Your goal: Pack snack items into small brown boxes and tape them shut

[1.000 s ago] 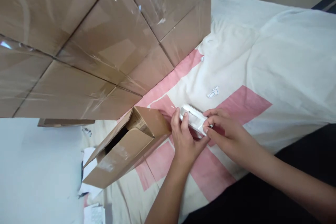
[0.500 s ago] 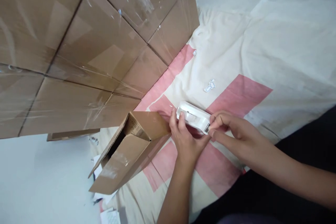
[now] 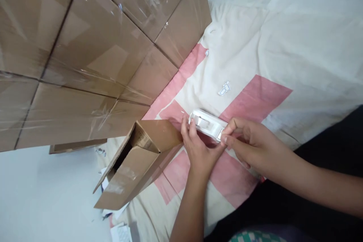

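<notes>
Grip: your left hand (image 3: 200,151) holds the white device (image 3: 212,124) over the sheet (image 3: 295,49), long axis slanting down-right to your right hand (image 3: 256,141), nearer that end, fingertips there; can't tell whether pinching.

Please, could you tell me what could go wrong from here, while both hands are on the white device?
The white device could slip, as the left hand steadies it while the right hand is at its end. The small white pieces on the wrinkled cloth might get lost in its folds. The open cardboard box, close beside the left hand, could be bumped.
</notes>
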`<state>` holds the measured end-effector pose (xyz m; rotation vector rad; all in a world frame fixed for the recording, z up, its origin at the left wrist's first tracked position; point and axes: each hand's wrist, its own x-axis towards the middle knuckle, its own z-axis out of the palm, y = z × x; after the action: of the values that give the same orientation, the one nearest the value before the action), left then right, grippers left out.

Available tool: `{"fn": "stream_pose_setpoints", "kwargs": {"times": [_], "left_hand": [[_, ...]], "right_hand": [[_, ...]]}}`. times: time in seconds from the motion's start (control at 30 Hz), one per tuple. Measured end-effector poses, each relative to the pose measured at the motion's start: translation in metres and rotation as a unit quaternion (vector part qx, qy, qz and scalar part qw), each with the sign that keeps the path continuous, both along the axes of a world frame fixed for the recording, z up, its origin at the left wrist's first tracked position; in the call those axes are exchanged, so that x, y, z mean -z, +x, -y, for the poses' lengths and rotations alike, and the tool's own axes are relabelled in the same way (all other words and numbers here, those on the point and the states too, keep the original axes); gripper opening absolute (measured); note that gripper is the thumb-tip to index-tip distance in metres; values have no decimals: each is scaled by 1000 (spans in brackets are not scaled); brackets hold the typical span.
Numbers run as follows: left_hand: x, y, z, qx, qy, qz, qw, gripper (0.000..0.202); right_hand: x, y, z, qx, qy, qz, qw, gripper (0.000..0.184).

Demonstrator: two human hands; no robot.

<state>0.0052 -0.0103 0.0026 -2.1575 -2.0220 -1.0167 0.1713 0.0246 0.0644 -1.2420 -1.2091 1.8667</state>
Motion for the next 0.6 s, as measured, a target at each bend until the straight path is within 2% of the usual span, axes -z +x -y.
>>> {"fn": "stream_pose_setpoints", "kwargs": {"times": [0.13,0.23,0.37,0.4,0.5,0.6], "left_hand": [[0,2,3,-16,-5,2,1000,109],[1,3,6,-35,-14,4,999,113],[1,2,7,-36,1,21,999,116],[1,2,7,-34,6,27,999,117],[1,2,6,-37,18,38,998,123],[1,1,7,-45,16,54,997,125]], "right_hand": [[1,1,1,13,67,19,997,12],[2,2,2,7,73,17,997,5],[5,4,3,-10,96,12,995,30],[4,6,3,-19,112,27,993,29],[0,9,1,-59,158,82,982,7],[-6,11,-1,-87,172,105,976,13]]}}
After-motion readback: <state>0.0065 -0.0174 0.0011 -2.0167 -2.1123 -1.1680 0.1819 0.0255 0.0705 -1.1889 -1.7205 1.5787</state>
